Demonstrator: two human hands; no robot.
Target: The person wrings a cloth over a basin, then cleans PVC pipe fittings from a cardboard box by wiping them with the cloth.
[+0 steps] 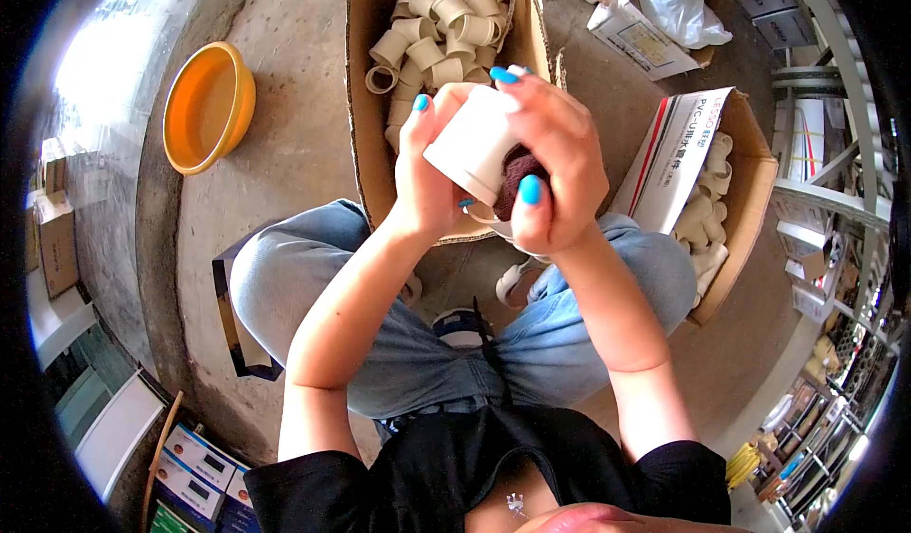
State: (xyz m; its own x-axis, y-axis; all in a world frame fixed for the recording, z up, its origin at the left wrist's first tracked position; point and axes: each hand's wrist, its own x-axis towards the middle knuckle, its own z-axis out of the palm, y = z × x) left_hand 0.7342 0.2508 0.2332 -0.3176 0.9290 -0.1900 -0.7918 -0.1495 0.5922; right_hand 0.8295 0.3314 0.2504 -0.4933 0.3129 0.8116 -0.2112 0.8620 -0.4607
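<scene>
Black T-shirt (418, 471) closest; above the carton (367, 130), your left hand (424, 172) cups the white pipe fitting (470, 141), your right hand (567, 144) pinches dark cloth (517, 170); loose fingers could drop it.

White carton flap (672, 158) reads "LESSO 联塑 PVC-U排水管件".

Head-worn view, looking down, lap close below
</scene>
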